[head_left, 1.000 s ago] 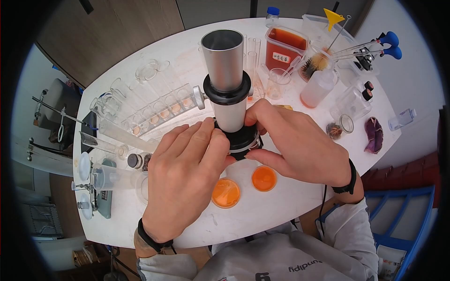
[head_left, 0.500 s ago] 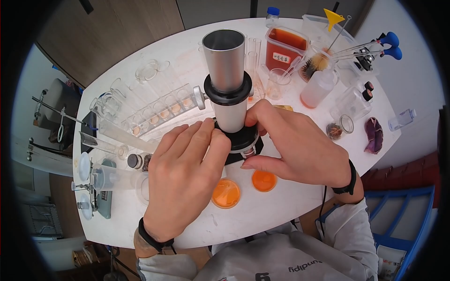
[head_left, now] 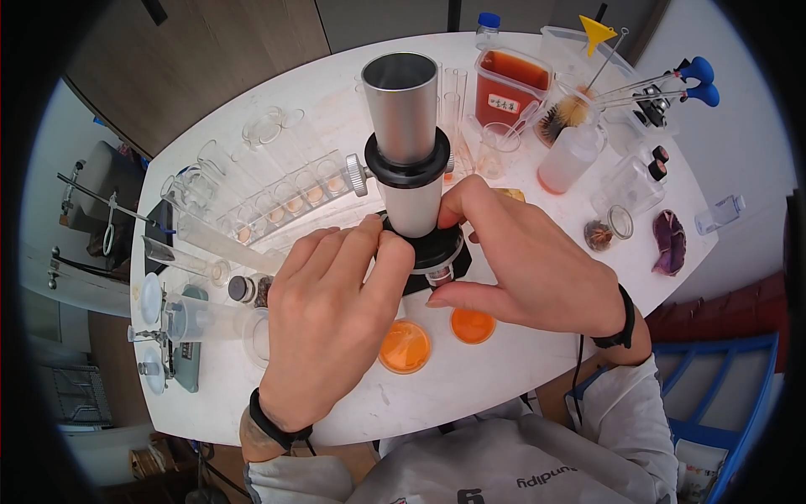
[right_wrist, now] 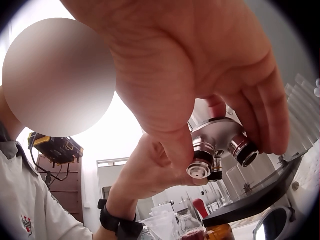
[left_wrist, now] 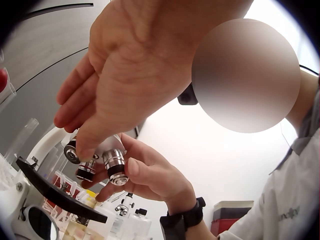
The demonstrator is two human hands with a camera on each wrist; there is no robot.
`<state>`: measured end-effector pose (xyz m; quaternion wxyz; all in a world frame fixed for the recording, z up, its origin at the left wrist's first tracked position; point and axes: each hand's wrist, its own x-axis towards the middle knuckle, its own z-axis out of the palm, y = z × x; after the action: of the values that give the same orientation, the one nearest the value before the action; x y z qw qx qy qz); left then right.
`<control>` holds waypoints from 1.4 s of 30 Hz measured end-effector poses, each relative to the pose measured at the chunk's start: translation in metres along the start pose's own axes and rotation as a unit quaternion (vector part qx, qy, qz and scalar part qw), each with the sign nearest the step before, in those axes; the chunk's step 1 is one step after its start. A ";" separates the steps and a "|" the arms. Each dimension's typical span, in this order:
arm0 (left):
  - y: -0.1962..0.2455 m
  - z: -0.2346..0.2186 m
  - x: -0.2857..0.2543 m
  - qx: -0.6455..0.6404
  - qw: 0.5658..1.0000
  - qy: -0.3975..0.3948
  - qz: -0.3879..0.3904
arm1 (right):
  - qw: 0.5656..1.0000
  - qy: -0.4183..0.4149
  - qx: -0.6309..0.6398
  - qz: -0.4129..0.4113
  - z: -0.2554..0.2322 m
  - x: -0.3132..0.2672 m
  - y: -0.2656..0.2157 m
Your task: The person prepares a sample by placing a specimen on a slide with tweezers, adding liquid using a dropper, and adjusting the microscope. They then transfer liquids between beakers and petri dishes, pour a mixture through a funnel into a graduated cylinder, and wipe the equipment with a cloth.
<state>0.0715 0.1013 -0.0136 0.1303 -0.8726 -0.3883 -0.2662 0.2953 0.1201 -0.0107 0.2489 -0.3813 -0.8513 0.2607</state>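
Note:
A microscope (head_left: pixel 405 118) with a silver upper tube stands between my hands. From the left, my left hand (head_left: pixel 323 315) curves around its revolving nosepiece, thumb against one of the objective lenses (left_wrist: pixel 72 152). On the other side, my right hand (head_left: pixel 537 269) holds the nosepiece (right_wrist: pixel 220 131) between thumb and fingers. Its thumb lies close beside the front objective (right_wrist: pixel 201 159). Below the objectives are the black stage (right_wrist: pixel 255 200) and a round mirror (right_wrist: pixel 272 225). In the head view the hands hide most of the stage.
Two orange-filled dishes (head_left: pixel 405 348) lie in front of the microscope. Left are a test tube rack (head_left: pixel 290 206), glassware and a balance (head_left: pixel 172 336). Right stand a red-liquid tub (head_left: pixel 512 84), a wash bottle (head_left: pixel 571 160) and a small jar (head_left: pixel 600 235).
The nosepiece has turned, bringing an objective into sight at its front. My right thumb has shifted slightly down and away from the nosepiece; the left hand has barely moved.

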 end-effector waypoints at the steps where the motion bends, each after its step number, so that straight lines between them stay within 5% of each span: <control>1: 0.000 0.000 0.000 -0.001 1.000 0.000 0.000 | 1.000 0.007 -0.003 -0.010 0.001 0.000 0.002; 4: 0.000 -0.001 0.000 -0.002 1.000 -0.004 -0.002 | 0.997 0.050 -0.016 -0.050 0.004 0.001 0.001; 20: 0.001 -0.017 0.001 -0.006 0.997 -0.081 -0.002 | 1.000 -0.007 -0.001 0.001 -0.003 0.000 -0.003; 42: 0.001 -0.013 0.001 -0.038 0.997 -0.069 -0.019 | 1.000 0.001 0.003 0.018 -0.001 0.001 -0.003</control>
<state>0.0675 0.0954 -0.0024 0.0652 -0.8857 -0.4022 -0.2227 0.2937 0.1194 -0.0083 0.2465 -0.3959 -0.8432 0.2675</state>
